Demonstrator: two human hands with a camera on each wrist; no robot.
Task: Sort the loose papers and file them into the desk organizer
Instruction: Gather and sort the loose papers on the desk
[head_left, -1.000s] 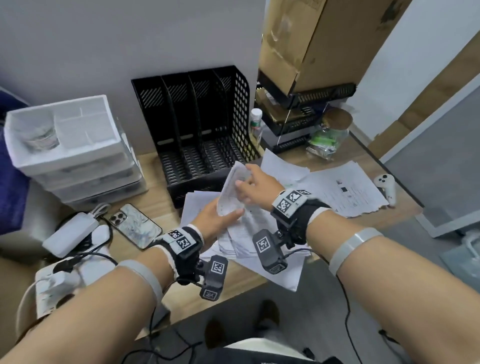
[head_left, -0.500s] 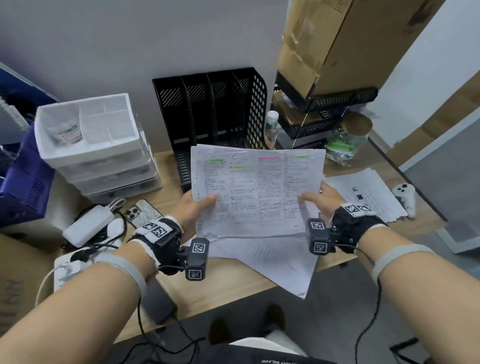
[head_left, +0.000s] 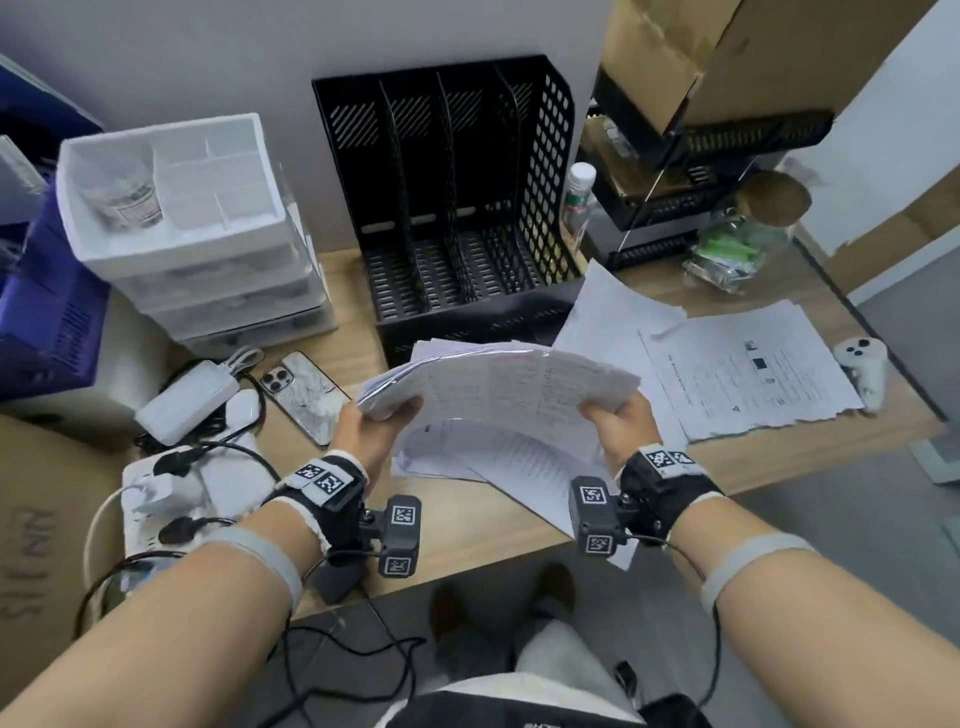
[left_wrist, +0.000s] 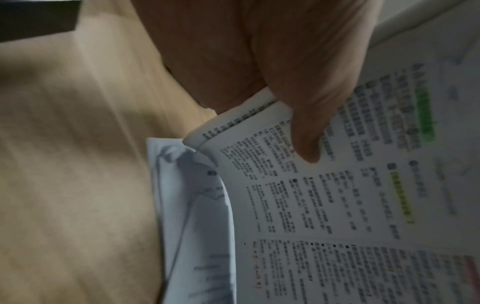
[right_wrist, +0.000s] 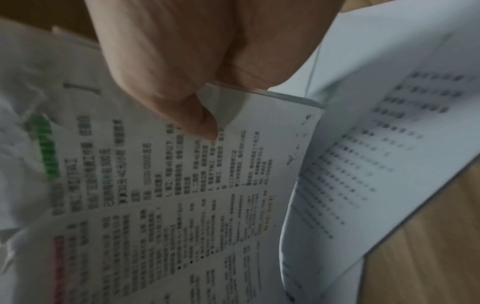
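fingers (head_left: 400, 410) curled round paper stack (head_left: 498, 384)

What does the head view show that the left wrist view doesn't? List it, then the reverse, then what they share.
Head view only: the black desk organizer, its slots bare, the right hand, a phone and white drawers. Left wrist view only: green highlighting on the print and the thumb pressing the sheets' edge. Both: the left hand holding the paper stack above the wooden desk.
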